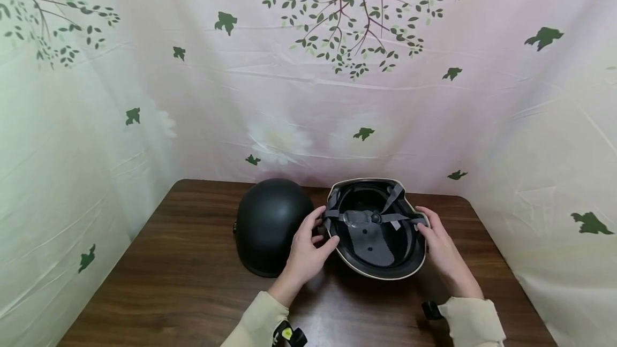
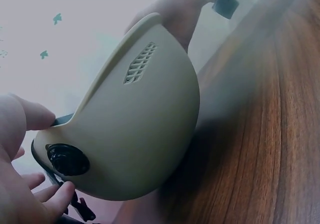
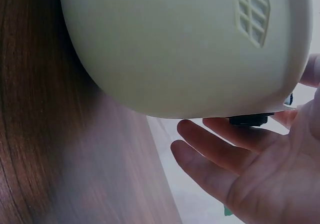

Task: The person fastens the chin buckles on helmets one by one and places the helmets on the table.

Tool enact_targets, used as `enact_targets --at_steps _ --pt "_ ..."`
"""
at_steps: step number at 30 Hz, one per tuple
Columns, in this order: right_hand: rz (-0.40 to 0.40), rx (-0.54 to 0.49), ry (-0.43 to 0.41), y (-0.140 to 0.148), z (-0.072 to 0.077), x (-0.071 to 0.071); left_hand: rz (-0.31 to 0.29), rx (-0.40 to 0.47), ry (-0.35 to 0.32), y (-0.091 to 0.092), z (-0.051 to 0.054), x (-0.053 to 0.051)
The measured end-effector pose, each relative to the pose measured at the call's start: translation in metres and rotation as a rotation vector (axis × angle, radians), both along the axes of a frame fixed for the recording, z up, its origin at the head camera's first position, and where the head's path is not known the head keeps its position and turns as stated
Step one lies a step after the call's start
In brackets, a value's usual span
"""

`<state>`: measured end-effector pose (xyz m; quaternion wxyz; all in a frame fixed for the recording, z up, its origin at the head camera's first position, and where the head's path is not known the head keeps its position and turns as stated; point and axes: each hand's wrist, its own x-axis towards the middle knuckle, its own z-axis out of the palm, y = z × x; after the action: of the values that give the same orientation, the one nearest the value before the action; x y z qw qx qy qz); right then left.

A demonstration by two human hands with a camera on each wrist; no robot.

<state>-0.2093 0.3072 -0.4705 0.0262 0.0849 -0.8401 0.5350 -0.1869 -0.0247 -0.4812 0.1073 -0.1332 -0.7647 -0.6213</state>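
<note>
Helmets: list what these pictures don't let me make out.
Black helmet, inside: head view, hidden by its shell.
Its right edge: head view, partly behind left hand.
White patch in the pale helmet: head view, too small to identify.
Its right-side vent: right wrist view, cut off by top edge.

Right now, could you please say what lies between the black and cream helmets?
In the head view, the left hand holding the cream helmet and a strip of wooden tabletop lie between it and the black helmet.
</note>
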Motion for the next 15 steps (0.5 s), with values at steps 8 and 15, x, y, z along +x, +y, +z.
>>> enact_targets --at_steps 8,15 --pt "-0.023 0.058 -0.004 -0.0020 0.0025 0.0022 0.019 -0.005 0.023 -0.0047 0.0031 0.0011" --pt "-0.083 0.141 0.000 -0.0021 0.0101 0.0083 0.026 -0.015 0.079 -0.0059 0.0020 0.0037"
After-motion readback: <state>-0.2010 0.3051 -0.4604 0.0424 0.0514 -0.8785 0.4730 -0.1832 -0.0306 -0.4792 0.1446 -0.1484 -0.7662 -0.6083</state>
